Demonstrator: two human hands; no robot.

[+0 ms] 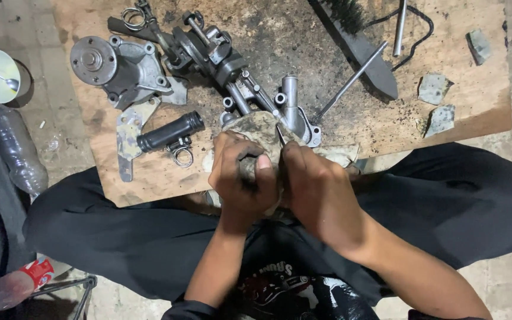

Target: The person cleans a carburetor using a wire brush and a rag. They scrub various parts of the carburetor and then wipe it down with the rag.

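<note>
Left hand (pixel 241 172) grips a grimy part (pixel 260 127) over the plywood board (pixel 327 53).

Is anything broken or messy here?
Yes, a few things. Black crumbs are scattered over the wooden board. Three torn grey scraps lie at its right end. An empty plastic bottle lies on its side on the floor at the left. Both hands, left and right, look smeared with grime.

Repair workshop floor: greasy engine parts (pixel 208 56) on a stained plywood board (pixel 475 112)
</note>
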